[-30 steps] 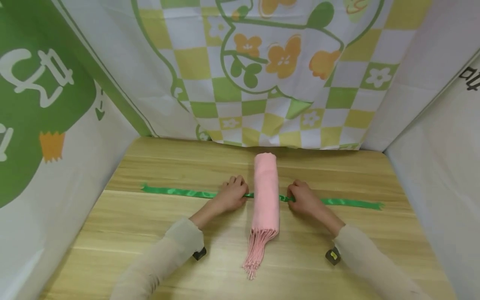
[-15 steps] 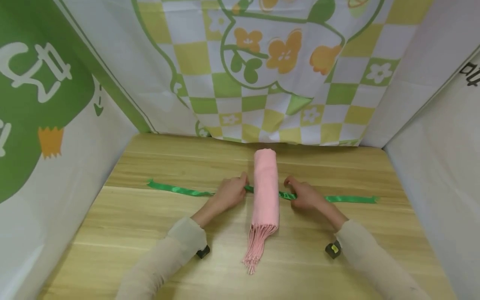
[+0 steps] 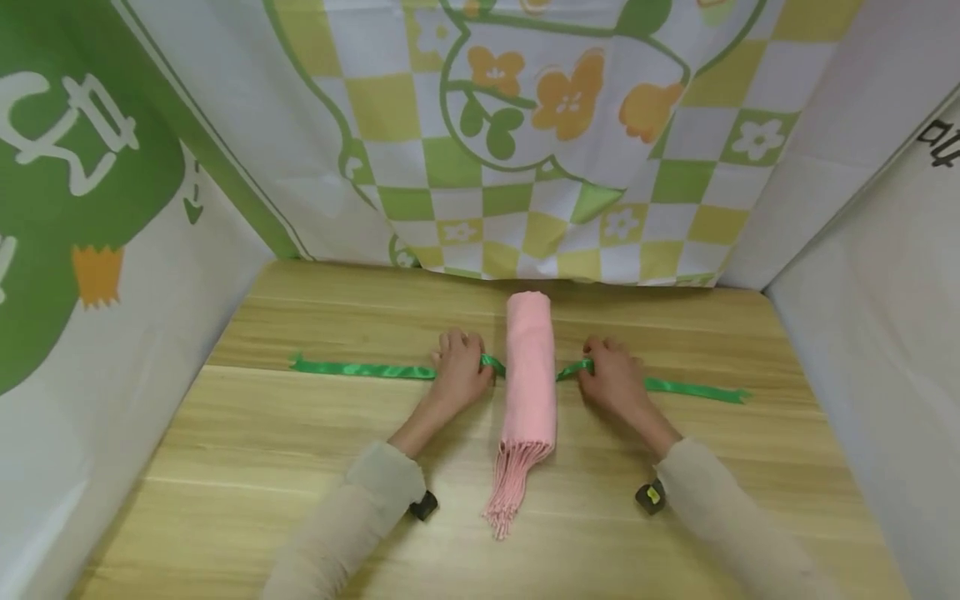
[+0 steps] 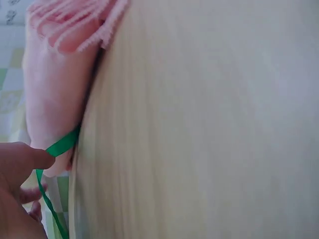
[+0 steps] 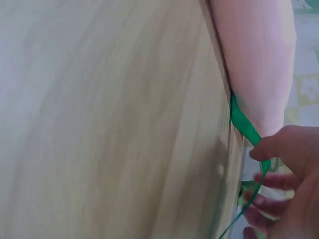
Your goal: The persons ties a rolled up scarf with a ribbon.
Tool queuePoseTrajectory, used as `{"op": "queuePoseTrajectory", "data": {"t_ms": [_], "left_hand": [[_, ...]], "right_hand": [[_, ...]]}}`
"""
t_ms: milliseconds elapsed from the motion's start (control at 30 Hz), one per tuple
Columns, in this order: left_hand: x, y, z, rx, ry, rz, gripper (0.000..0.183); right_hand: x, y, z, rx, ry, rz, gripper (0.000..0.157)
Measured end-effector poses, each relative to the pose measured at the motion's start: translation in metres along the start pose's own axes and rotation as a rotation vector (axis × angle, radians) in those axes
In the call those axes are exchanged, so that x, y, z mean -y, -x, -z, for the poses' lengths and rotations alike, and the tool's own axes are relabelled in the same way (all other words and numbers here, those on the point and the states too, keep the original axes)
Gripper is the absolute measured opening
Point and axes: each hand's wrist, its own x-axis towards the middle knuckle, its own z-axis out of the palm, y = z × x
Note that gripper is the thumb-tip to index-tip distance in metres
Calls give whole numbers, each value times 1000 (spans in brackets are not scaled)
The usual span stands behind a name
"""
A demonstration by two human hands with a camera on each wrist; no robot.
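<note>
A rolled pink scarf with a fringe lies lengthwise in the middle of the table. A green ribbon passes beneath it, its ends lying out to both sides. My left hand pinches the ribbon just left of the roll, thumb on top in the left wrist view, where the ribbon rises from under the scarf. On the other side my right hand pinches the ribbon between thumb and fingers, lifted a little off the wood. The part under the roll is hidden.
The wooden table has white walls on both sides. A checked, flowered cloth hangs at its back edge. Dark wrist cameras sit below the sleeves.
Both hands have shifted their hold on the ribbon, and the pieces beside the scarf have risen from the table. The scarf stays in place while the view tilts slightly.
</note>
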Motion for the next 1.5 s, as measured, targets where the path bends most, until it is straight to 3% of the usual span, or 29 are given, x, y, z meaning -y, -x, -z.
{"op": "queuePoseTrajectory", "data": {"t_ms": [100, 200, 467, 567, 667, 833, 1033, 1333, 1500], "left_hand": [[-3, 1, 1, -51, 24, 31, 28], [-6, 3, 3, -46, 38, 71, 30], [-14, 10, 8, 59, 202, 198, 53], [-13, 13, 7, 102, 267, 211, 55], [-11, 17, 3, 124, 314, 205, 45], [-9, 20, -5, 128, 445, 143, 36], [-13, 20, -12, 37, 616, 120, 15], [-26, 10, -20, -179, 764, 266, 17], [-32, 9, -22, -249, 852, 348, 16]], "right_hand": [[5, 1, -4, -68, -65, -71, 38], [10, 3, -8, -84, -137, -137, 39], [16, 4, -15, -29, -362, -312, 29], [17, 6, -17, 56, -596, -360, 24], [19, 9, -19, 131, -841, -422, 31], [26, 13, -21, 127, -1092, -487, 38], [40, 13, -21, 77, -1320, -534, 46], [53, 5, -23, -83, -1457, -638, 42], [54, 5, -21, -143, -1556, -675, 40]]}}
